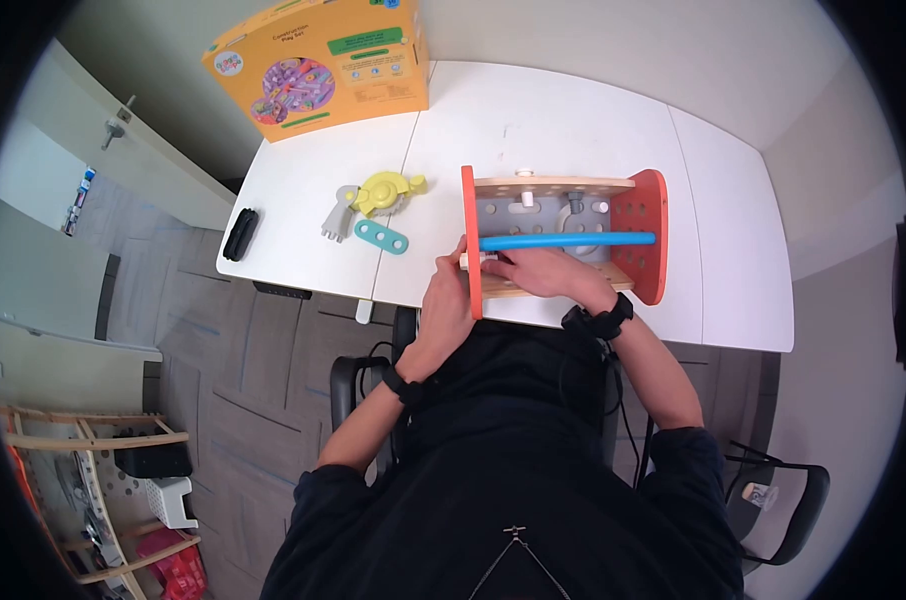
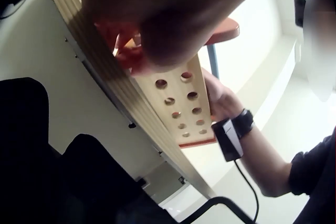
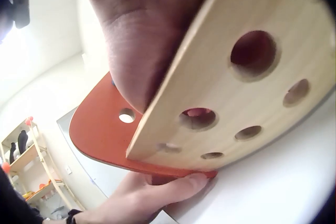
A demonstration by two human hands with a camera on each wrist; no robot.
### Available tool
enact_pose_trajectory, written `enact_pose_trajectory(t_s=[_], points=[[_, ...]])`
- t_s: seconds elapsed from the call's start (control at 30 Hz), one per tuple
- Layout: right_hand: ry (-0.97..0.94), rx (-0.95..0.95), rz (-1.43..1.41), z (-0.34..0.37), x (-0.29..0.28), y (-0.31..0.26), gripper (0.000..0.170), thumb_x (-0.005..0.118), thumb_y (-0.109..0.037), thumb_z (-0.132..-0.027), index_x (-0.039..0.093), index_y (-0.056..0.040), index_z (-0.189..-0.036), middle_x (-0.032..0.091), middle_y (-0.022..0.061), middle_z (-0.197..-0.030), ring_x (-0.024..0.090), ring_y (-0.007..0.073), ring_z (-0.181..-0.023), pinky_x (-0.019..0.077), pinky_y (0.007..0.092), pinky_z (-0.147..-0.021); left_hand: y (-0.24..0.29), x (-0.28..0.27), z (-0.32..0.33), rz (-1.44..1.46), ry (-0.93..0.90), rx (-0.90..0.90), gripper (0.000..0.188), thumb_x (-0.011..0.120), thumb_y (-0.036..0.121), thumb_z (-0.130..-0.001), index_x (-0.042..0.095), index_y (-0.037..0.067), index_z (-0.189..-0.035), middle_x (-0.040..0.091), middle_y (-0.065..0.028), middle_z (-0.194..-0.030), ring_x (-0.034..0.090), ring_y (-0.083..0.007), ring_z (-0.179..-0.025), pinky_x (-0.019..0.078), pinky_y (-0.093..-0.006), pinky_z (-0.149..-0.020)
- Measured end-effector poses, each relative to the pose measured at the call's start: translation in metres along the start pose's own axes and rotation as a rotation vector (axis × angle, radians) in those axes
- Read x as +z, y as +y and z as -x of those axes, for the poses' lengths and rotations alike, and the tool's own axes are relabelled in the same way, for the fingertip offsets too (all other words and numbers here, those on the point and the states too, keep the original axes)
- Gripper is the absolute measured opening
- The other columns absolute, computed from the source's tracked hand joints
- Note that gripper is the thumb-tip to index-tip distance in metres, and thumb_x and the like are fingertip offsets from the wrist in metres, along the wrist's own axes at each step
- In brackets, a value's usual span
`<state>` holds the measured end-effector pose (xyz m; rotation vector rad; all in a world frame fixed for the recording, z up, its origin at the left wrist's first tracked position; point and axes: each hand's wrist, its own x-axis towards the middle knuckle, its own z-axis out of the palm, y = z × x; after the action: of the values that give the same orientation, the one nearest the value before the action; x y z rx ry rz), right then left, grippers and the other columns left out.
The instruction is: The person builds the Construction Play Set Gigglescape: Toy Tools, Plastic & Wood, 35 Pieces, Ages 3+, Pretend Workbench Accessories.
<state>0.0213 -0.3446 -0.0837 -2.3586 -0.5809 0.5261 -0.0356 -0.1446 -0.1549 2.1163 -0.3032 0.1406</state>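
A toy workbench (image 1: 654, 240) with red end panels, wooden slats full of round holes and a blue bar lies on the white table. My left hand (image 1: 448, 308) is at the outer side of the left red panel (image 1: 475, 215), its fingers round a small pale piece (image 1: 464, 262) there. In the right wrist view, the thumb (image 3: 191, 183) of that hand lies along the panel's edge. My right hand (image 1: 543, 272) reaches inside under the blue bar (image 1: 568, 241), fingers against the same panel's inner side. I cannot tell whether those fingertips hold something.
To the left lie a yellow toy saw (image 1: 383, 192), a grey claw-like piece (image 1: 339, 215) and a teal strip with holes (image 1: 381, 236). A black case (image 1: 241, 235) is by the table's left edge. An orange play-set box (image 1: 323, 70) stands at the back left.
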Motion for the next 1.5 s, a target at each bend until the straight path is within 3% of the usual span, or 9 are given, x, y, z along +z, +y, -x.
enact_pose_trajectory(t_s=[0.13,0.23,0.37,0.77,0.93,1.03,1.17,1.33,1.5], points=[[-0.024,0.019,-0.017,0.003,-0.005,-0.007,0.038,0.059,-0.037,-0.108,0.067,-0.0012,-0.12,0.071,0.0233,-0.104,0.069,0.0395,-0.1,0.0533,0.0509,-0.087,0.0,-0.023,-0.004,0.233,-0.201,-0.063,0.066,0.059,0.005,-0.1,0.036,-0.003,-0.161,0.045,-0.033,-0.158,0.047,-0.0405,-0.149,0.0401,-0.0467,-0.12],[0.009,0.001,0.018,0.003,-0.003,-0.006,0.04,0.058,-0.037,-0.109,0.067,-0.0021,-0.124,0.071,0.0235,-0.108,0.069,0.0396,-0.105,0.0538,0.05,-0.09,0.024,-0.053,-0.015,0.449,-0.058,-0.117,0.065,0.055,0.018,-0.107,0.032,-0.001,-0.164,0.041,-0.0291,-0.164,0.038,-0.0362,-0.156,0.0324,-0.0458,-0.126],[0.089,-0.042,0.048,0.006,0.001,-0.006,0.038,0.059,-0.035,-0.108,0.068,-0.0032,-0.126,0.071,0.0228,-0.113,0.068,0.0407,-0.11,0.0538,0.0502,-0.092,0.07,-0.057,-0.022,0.481,-0.057,-0.027,0.07,0.055,0.029,-0.11,0.026,-0.001,-0.166,0.041,-0.0283,-0.164,0.041,-0.0357,-0.154,0.0319,-0.042,-0.125],[0.498,-0.157,-0.071,0.162,-0.05,-0.059,0.021,0.065,-0.015,-0.103,0.07,-0.0039,-0.12,0.07,0.0139,-0.104,0.07,0.0303,-0.097,0.0551,0.0392,-0.085,0.089,-0.041,-0.019,0.39,-0.136,-0.065,0.085,0.051,0.004,-0.098,0.003,-0.001,-0.169,0.036,-0.0298,-0.165,0.052,-0.0391,-0.142,0.0403,-0.043,-0.118],[0.944,0.206,0.113,0.178,-0.086,-0.006,0.065,0.072,-0.025,-0.1,0.046,-0.0015,-0.155,0.064,0.0172,-0.144,0.07,0.0315,-0.116,0.0577,0.0422,-0.092,0.098,-0.047,-0.016,0.442,-0.213,-0.192,0.087,0.051,0.003,-0.097,0.003,-0.001,-0.169,0.034,-0.0319,-0.166,0.045,-0.0423,-0.149,0.0372,-0.0438,-0.121],[0.797,0.338,-0.089,0.163,-0.079,0.007,0.073,0.073,-0.033,-0.1,0.042,-0.002,-0.158,0.066,0.0204,-0.141,0.071,0.0355,-0.116,0.0584,0.0428,-0.094,0.09,-0.046,-0.013,0.32,-0.208,-0.128,0.087,0.052,0.003,-0.098,0.003,-0.001,-0.169,0.035,-0.0328,-0.165,0.044,-0.0443,-0.149,0.0374,-0.0449,-0.122],[0.662,0.442,-0.161,0.143,-0.086,0.009,0.051,0.065,-0.033,-0.104,0.057,-0.001,-0.143,0.077,0.019,-0.1,0.077,0.0323,-0.089,0.0594,0.041,-0.083,0.085,-0.05,-0.006,0.247,-0.223,-0.073,0.087,0.057,0.007,-0.101,0.004,-0.001,-0.169,0.033,-0.0335,-0.165,0.043,-0.0459,-0.15,0.0371,-0.0457,-0.122],[0.75,0.417,-0.116,0.143,-0.077,0.022,0.039,0.057,-0.025,-0.108,0.061,0.0009,-0.136,0.073,0.018,-0.083,0.074,0.0267,-0.075,0.0571,0.0398,-0.072,0.095,-0.07,-0.009,0.282,-0.329,-0.066,0.088,0.061,0.022,-0.107,0.004,0.002,-0.17,0.033,-0.0306,-0.167,0.043,-0.0422,-0.15,0.0381,-0.0464,-0.121],[0.849,0.31,-0.034,0.16,-0.069,-0.035,0.04,0.056,-0.014,-0.108,0.057,-0.0007,-0.146,0.072,0.0191,-0.086,0.074,0.0278,-0.074,0.0559,0.0368,-0.07,0.097,-0.108,-0.024,0.806,-0.466,-0.309,0.088,0.031,0.068,-0.111,0.009,0.009,-0.172,0.038,-0.02,-0.167,0.045,-0.0332,-0.151,0.0397,-0.0511,-0.12]])
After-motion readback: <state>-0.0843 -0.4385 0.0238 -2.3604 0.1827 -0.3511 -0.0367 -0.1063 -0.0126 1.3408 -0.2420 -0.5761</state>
